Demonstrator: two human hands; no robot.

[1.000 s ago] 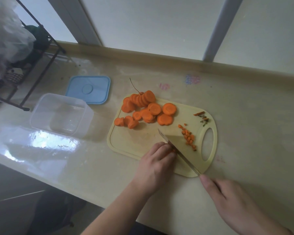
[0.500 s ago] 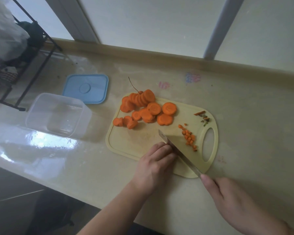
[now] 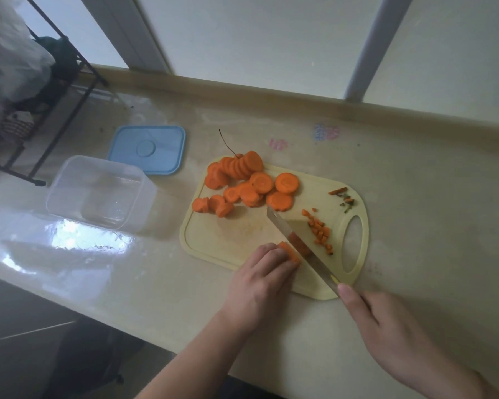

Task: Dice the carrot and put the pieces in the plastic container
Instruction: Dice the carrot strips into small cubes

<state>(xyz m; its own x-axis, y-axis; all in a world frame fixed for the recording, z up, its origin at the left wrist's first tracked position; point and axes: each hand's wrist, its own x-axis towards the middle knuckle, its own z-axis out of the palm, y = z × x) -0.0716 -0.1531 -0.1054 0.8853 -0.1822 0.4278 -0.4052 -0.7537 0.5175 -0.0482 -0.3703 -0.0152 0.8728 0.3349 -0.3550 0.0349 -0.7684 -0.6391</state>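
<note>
A pale yellow cutting board (image 3: 236, 234) lies on the counter with several round carrot slices (image 3: 251, 182) heaped at its far side. Small diced carrot bits (image 3: 320, 231) lie near the board's handle hole. My left hand (image 3: 264, 279) presses a stack of carrot pieces (image 3: 290, 251) down on the board's near edge. My right hand (image 3: 386, 326) grips a knife (image 3: 297, 240), whose blade stands against the right side of that stack. The clear plastic container (image 3: 98, 191) sits to the left of the board, apparently with nothing in it.
A blue lid (image 3: 147, 149) lies behind the container. A black wire rack (image 3: 41, 90) with a plastic bag stands at the far left. Carrot trimmings (image 3: 343, 195) lie at the board's far right corner. The counter's front edge runs close below my arms.
The knife blade has lifted and swung toward the slices, and the carrot stack under my left fingertips now shows. The view has shifted slightly.
</note>
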